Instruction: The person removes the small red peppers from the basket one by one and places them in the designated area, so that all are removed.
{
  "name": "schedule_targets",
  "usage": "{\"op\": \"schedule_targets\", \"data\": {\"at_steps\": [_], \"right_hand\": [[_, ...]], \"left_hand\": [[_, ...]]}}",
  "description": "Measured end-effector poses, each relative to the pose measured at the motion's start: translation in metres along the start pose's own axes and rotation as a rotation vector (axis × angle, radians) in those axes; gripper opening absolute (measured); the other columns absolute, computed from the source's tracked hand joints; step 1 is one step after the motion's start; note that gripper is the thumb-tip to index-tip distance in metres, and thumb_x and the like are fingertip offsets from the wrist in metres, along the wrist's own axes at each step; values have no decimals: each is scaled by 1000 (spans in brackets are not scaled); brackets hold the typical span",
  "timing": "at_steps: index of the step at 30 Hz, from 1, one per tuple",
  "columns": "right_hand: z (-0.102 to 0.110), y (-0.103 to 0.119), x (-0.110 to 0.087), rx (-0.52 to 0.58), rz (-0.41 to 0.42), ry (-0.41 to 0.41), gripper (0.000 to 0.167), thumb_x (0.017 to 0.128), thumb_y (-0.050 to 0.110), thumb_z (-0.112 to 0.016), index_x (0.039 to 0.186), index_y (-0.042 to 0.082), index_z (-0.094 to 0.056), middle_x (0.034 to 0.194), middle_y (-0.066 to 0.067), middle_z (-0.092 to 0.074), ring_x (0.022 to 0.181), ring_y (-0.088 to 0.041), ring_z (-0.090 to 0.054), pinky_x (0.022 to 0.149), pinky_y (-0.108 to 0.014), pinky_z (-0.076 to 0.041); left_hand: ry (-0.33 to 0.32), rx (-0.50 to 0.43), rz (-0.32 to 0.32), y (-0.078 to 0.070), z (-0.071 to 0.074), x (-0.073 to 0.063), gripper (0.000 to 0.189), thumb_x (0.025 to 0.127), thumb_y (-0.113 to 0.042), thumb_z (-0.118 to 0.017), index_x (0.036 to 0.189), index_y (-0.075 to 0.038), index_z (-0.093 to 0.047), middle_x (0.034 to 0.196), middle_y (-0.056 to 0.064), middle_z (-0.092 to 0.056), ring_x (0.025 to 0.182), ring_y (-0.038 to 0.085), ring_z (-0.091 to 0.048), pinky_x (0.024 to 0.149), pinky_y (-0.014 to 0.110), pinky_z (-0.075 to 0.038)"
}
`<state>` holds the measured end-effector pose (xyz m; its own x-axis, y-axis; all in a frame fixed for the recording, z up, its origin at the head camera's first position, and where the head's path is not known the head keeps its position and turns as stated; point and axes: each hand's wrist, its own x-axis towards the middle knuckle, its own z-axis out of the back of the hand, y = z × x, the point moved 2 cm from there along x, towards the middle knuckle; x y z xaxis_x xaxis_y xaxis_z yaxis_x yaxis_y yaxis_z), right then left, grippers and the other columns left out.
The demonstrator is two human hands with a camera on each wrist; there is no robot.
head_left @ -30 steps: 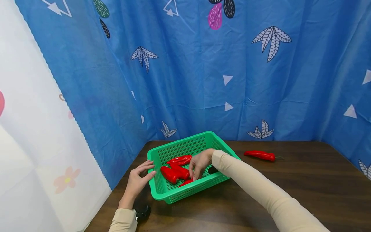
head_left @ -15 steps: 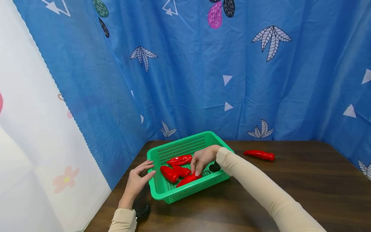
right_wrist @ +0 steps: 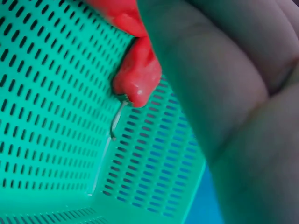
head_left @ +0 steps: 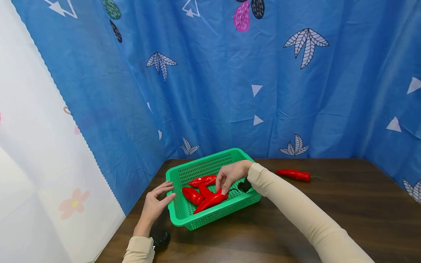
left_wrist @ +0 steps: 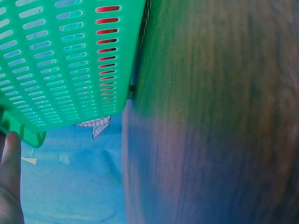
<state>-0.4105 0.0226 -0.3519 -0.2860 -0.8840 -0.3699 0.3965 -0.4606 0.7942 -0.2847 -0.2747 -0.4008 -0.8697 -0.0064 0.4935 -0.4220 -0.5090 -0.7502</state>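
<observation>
A green slotted plastic basket (head_left: 223,210) stands on the table. My left hand (head_left: 152,206) rests on its left rim, fingers fairly straight; the left wrist view shows a fingertip (left_wrist: 11,144) at the rim. Inside the basket my right hand (head_left: 232,174) pinches a long red pepper (head_left: 209,202) by its thick end, the tip slanting toward the near left. Other red peppers lie around it: one at the left (head_left: 192,196), one in the middle (head_left: 204,190) partly covered, and one at the back (head_left: 201,181). In the right wrist view a pepper (right_wrist: 138,77) with its stem shows beside the fingers.
A lone red pepper (head_left: 292,174) lies on the dark wooden table (head_left: 329,208), right of the basket. Black devices sit at the left wrist (head_left: 161,241) and right wrist (head_left: 244,186). A blue patterned curtain (head_left: 210,91) hangs behind; white cloth (head_left: 42,146) is at the left.
My right hand has risen slightly and shifted right, and the pinched pepper has come into fuller view from behind the near rim. The left hand stays on the rim.
</observation>
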Motion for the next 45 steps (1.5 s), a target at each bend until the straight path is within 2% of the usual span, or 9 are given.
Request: {"op": "schedule_targets", "data": {"at_steps": [7, 13, 27, 28, 34, 35, 38, 42, 45], "right_hand": [[3, 10, -7, -7, 17, -49, 22, 91, 3, -71, 113, 0, -72, 97, -3, -78, 87, -10, -70, 91, -31, -58], [7, 12, -18, 16, 44, -107, 24, 92, 5, -71, 115, 0, -71, 104, -9, -77, 90, -15, -71, 91, -34, -58], [16, 11, -50, 29, 113, -210, 30, 92, 7, -71, 120, -2, -69, 108, -11, -75, 93, -17, -71, 88, -35, -60], [16, 11, -53, 28, 116, -221, 30, 92, 6, -71, 120, -2, -69, 109, -12, -75, 93, -17, -71, 88, -35, -60], [19, 6, -72, 60, 149, -288, 33, 90, 8, -73, 121, -4, -68, 109, -9, -75, 95, -17, -71, 87, -35, -60], [20, 5, -75, 67, 155, -299, 34, 90, 9, -74, 121, -3, -68, 109, -9, -75, 95, -18, -71, 88, -35, -60], [21, 1, -84, 68, 167, -338, 35, 90, 12, -74, 122, -2, -69, 110, -9, -75, 97, -19, -71, 88, -35, -59], [23, -6, -94, 67, 183, -370, 37, 90, 12, -74, 123, -4, -67, 110, -10, -75, 98, -18, -71, 87, -33, -59], [23, -13, -101, 78, 190, -385, 38, 91, 11, -74, 124, -6, -66, 109, -11, -75, 97, -18, -72, 86, -32, -58]], "left_hand": [[-7, 8, 11, 3, 1, -1, 31, 88, -7, -76, 115, 8, -71, 133, 20, -65, 135, 37, -51, 99, 5, -37], [-17, 6, 16, 1, 0, -3, 31, 88, -8, -76, 115, 6, -72, 133, 19, -65, 135, 29, -53, 99, 4, -36], [-14, 17, 9, 2, -1, -4, 30, 88, -7, -76, 115, 6, -72, 133, 19, -65, 135, 34, -52, 99, 6, -37], [-14, 19, 6, 2, -1, -4, 30, 88, -7, -76, 115, 6, -72, 133, 19, -65, 135, 32, -53, 99, 6, -38], [-16, 14, -17, 36, -4, 2, 29, 88, -13, -77, 116, -4, -74, 134, 11, -66, 132, 0, -52, 100, 6, -39], [-17, 16, -17, 41, -4, 3, 29, 88, -13, -77, 116, -5, -75, 135, 11, -66, 132, -1, -52, 100, 6, -38], [-24, 29, -12, 32, -5, 2, 30, 88, -8, -76, 117, 0, -73, 135, 14, -65, 134, 10, -54, 99, 6, -38], [-15, 32, -12, 12, -3, -1, 31, 88, -7, -76, 116, 5, -72, 134, 18, -65, 135, 26, -54, 99, 7, -39], [-9, 33, -8, 1, -1, -2, 31, 88, -7, -76, 115, 6, -72, 133, 19, -65, 134, 28, -55, 99, 8, -40]]}}
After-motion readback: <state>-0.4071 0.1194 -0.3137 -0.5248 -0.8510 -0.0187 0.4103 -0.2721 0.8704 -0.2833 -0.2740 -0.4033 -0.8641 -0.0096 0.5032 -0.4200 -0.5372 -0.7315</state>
